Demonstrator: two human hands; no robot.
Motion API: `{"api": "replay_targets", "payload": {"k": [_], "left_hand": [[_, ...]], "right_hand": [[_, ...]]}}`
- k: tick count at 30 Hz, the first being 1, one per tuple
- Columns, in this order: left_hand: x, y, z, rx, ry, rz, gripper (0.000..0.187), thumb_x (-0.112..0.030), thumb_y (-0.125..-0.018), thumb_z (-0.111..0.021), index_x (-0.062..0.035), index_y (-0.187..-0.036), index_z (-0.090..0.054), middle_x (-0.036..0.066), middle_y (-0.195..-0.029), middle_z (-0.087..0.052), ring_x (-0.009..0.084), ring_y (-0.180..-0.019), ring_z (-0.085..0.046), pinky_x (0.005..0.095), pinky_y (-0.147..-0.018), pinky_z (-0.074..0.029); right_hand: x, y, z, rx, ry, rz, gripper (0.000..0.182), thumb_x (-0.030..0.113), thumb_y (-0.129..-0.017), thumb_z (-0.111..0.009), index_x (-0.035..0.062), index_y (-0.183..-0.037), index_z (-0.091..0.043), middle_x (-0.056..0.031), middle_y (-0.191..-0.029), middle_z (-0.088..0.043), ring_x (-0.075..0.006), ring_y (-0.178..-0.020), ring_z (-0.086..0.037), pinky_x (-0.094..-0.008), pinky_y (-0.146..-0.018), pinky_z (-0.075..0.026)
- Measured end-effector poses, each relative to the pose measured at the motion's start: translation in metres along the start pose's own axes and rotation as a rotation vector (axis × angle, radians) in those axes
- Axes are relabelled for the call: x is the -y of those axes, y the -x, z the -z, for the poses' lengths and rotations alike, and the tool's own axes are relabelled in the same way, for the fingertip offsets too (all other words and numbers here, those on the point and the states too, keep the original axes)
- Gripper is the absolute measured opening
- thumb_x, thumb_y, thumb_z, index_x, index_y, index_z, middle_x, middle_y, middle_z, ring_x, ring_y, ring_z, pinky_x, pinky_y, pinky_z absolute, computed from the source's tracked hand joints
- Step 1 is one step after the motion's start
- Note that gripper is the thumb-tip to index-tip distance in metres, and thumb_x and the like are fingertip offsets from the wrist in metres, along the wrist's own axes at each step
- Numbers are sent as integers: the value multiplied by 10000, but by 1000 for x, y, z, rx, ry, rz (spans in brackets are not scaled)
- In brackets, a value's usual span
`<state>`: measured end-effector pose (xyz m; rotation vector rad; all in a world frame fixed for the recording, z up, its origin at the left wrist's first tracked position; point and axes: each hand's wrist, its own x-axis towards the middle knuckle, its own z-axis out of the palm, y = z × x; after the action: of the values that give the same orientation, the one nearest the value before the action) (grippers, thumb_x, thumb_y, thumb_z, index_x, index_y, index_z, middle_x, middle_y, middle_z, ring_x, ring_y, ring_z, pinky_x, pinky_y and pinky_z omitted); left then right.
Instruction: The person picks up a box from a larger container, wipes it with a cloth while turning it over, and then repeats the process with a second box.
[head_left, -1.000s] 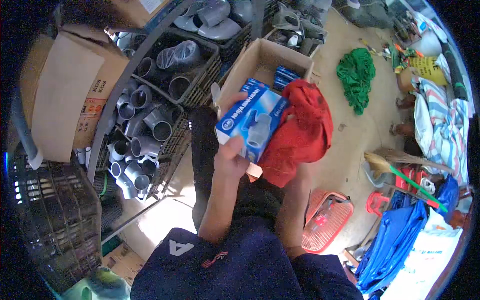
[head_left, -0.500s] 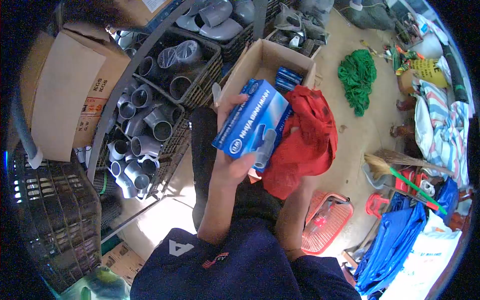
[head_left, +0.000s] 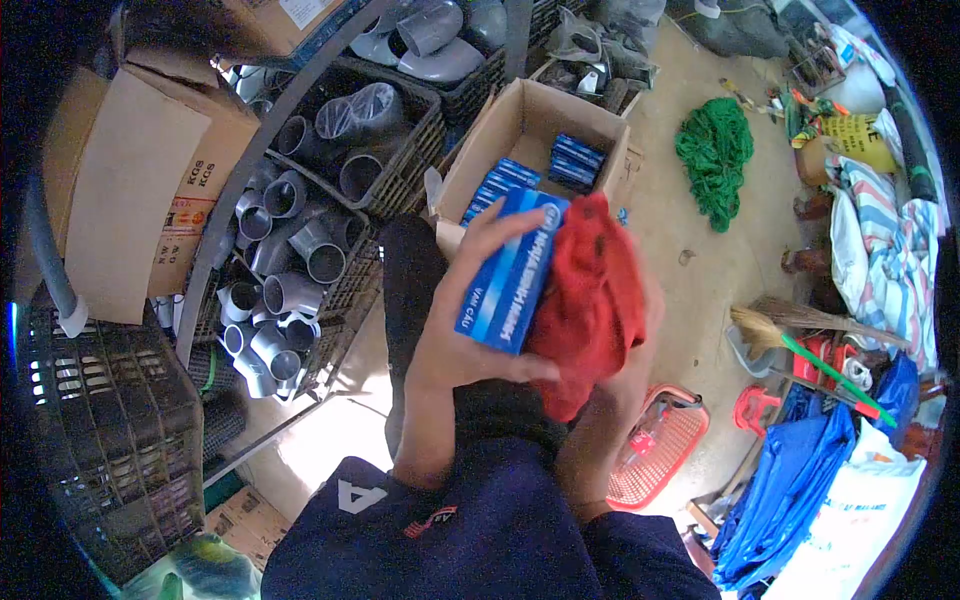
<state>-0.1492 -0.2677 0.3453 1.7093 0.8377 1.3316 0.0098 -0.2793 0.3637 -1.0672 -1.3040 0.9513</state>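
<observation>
My left hand (head_left: 447, 345) grips a small blue-and-white printed carton (head_left: 508, 270), with fingers over its top edge and the thumb along the bottom. A red cloth (head_left: 590, 295) is pressed to the carton's right side. Behind that cloth is my right hand (head_left: 643, 335), holding it; most of its fingers are hidden. Just beyond the carton stands an open cardboard box (head_left: 507, 122), and inside it are several similar blue cartons (head_left: 576, 162) in two groups.
Black crates (head_left: 425, 130) of grey pipe fittings (head_left: 292, 292) line the left side. A larger cardboard box (head_left: 150, 190) stands at far left. On the floor lie a green net-like heap (head_left: 715, 160) and a pink basket (head_left: 672, 445). A broom (head_left: 757, 328) and blue sheeting (head_left: 790, 490) are at right.
The carton has turned so another printed face shows, and it sits slightly lower. The red cloth has moved from beside the carton's corner to cover its right end.
</observation>
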Motion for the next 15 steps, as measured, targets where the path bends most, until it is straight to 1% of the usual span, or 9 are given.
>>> {"api": "replay_targets", "payload": {"k": [1,3,5,7,10,11,13,14,15], "left_hand": [[0,1,-4,-91,61,69,1064,-400,-388,-876,-51,-1287,-425,117,-1288,-444,265,-1258,-352,382,-1046,-250],[1,0,-7,-124,0,74,1056,-418,-406,-869,-50,-1289,-422,112,-1300,-428,259,-1252,-358,372,-1051,-245],[3,2,-5,-138,122,129,1043,-431,-419,-862,-45,-1284,-425,110,-1291,-442,263,-1251,-360,375,-1056,-238],[-2,1,2,-89,98,108,1025,-410,-430,-866,-33,-1277,-430,113,-1286,-452,269,-1260,-352,376,-1058,-236],[-14,-2,3,17,-28,31,1050,-270,-418,-892,-20,-1302,-386,119,-1281,-458,282,-1282,-325,395,-1065,-234],[-13,-2,-2,13,-30,29,1050,-270,-418,-892,-20,-1302,-386,119,-1281,-458,282,-1282,-325,395,-1065,-234],[-12,-2,-12,-230,354,137,1118,-246,-426,-896,-22,-1343,-298,140,-1275,-451,267,-1281,-327,390,-1055,-268],[-12,-3,-5,-195,268,105,1099,-228,-458,-886,-16,-1338,-262,155,-1230,-485,249,-1220,-414,368,-1011,-347],[-13,-2,1,-191,271,102,1099,-228,-458,-886,-16,-1338,-262,155,-1230,-485,249,-1220,-414,368,-1011,-347]], "right_hand": [[1,-1,2,-3,0,-1,587,227,-602,-766,-35,-1077,-541,-124,-1048,-555,-226,-973,-549,-314,-866,-410],[3,-3,7,229,78,209,562,222,-610,-760,-37,-1057,-541,-117,-1041,-556,-223,-954,-549,-311,-864,-409],[1,-1,-1,212,44,165,569,232,-593,-763,-38,-1042,-542,-120,-1039,-554,-240,-951,-549,-323,-866,-407],[-3,1,-8,10,-109,32,605,251,-581,-767,-38,-1059,-536,-122,-1046,-555,-237,-963,-547,-321,-870,-405],[-9,0,-8,-87,-51,8,639,254,-572,-773,-36,-1084,-522,-114,-1055,-557,-214,-985,-543,-303,-878,-400],[-10,0,-5,-83,-52,10,639,254,-572,-773,-36,-1084,-522,-114,-1055,-557,-214,-985,-543,-303,-878,-400],[-10,1,4,100,-28,137,647,235,-598,-768,-24,-1132,-510,-96,-1085,-561,-186,-1001,-544,-286,-888,-398],[-8,3,7,98,-25,138,647,235,-598,-768,-24,-1132,-510,-96,-1085,-561,-186,-1001,-544,-286,-888,-398],[-5,4,10,113,-130,37,656,236,-605,-768,-23,-1147,-504,-93,-1092,-564,-188,-1005,-546,-288,-900,-396]]}}
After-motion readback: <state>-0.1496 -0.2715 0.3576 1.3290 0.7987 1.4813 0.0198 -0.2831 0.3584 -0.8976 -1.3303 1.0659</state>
